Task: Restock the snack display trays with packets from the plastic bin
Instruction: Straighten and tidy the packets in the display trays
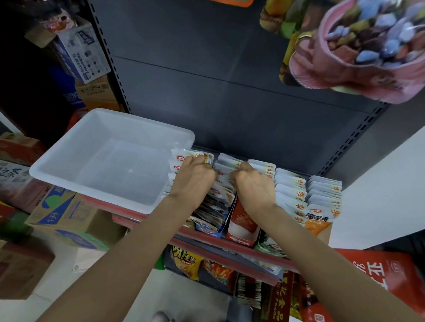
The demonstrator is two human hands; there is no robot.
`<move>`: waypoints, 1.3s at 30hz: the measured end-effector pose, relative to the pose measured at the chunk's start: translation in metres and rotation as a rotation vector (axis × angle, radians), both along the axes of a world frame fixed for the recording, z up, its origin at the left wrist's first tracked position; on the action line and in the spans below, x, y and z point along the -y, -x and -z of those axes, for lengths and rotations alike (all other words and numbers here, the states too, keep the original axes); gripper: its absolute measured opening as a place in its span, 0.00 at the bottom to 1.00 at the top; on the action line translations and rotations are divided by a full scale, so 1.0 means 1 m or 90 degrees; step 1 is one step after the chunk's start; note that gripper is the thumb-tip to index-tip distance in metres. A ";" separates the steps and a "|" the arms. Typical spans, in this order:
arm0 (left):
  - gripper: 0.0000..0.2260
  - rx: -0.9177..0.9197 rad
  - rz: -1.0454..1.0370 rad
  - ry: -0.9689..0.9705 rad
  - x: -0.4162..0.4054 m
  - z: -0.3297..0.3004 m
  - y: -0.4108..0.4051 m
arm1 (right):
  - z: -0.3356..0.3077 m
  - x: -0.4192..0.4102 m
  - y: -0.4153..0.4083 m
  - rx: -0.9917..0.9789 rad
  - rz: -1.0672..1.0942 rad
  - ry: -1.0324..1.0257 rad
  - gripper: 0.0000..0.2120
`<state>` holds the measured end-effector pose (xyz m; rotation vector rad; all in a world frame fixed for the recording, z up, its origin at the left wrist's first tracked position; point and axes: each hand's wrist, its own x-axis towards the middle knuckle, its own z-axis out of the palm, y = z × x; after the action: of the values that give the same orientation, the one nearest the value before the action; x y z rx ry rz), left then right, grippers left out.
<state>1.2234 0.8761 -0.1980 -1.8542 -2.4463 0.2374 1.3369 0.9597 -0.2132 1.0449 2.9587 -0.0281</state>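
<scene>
- a head-worn camera looks down at a dark grey shop shelf (238, 253) with a red front edge, both bare forearms reaching forward over it.
- a translucent white plastic bin (110, 158) sits on the left end of the shelf, its near corner hanging over the edge; no packets can be seen inside it.
- just right of the bin, rows of small white snack packets (291, 193) stand upright on edge in cardboard display trays, packed front to back.
- the left hand (191, 180) lies on the leftmost row, fingers curled down into the packet tops (181, 159) beside the bin's right wall.
- the right hand (254, 185) lies on the next row over, fingers curled into the packets there.
- both hands are close together, nearly touching, each clamped on packets in its own row; which single packet each holds cannot be told.
- a red and white display tray (243, 224) shows below the right wrist; a blue-fronted one (208, 230) sits just to its left.
- an orange-labelled packet (320, 218) fronts the rightmost rows.
- a pink bag of sweets (374, 49) hangs at upper right.
- cardboard boxes (67, 216) are stacked on the floor at left.
- larger snack bags (186, 263) fill the shelf below.
</scene>
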 end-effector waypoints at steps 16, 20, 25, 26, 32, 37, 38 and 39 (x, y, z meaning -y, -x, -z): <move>0.12 0.041 0.028 -0.021 -0.006 0.008 0.001 | -0.003 -0.006 0.008 -0.048 -0.005 0.015 0.09; 0.20 0.162 0.024 -0.184 0.015 0.019 -0.002 | -0.003 -0.008 0.002 -0.069 -0.026 0.052 0.09; 0.31 0.151 -0.035 -0.153 0.032 0.022 0.000 | -0.003 -0.010 -0.015 -0.315 0.071 0.155 0.12; 0.30 0.137 -0.022 -0.142 0.032 0.022 0.000 | -0.001 -0.012 -0.015 -0.299 0.074 0.152 0.12; 0.30 0.137 0.041 -0.157 0.026 0.022 -0.004 | 0.004 -0.018 -0.001 -0.168 0.017 0.084 0.12; 0.29 0.129 0.011 -0.125 0.020 0.014 -0.011 | 0.004 -0.021 0.004 -0.134 -0.003 0.093 0.12; 0.27 0.153 -0.002 -0.122 0.019 0.016 -0.012 | 0.004 -0.021 0.004 -0.124 -0.015 0.101 0.10; 0.24 0.186 -0.022 -0.125 0.017 0.017 -0.012 | 0.003 -0.021 0.004 -0.116 -0.025 0.109 0.10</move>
<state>1.2350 0.8588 -0.2149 -1.8770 -2.5708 -0.2841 1.3329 0.9805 -0.2160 1.0129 3.0658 -0.3910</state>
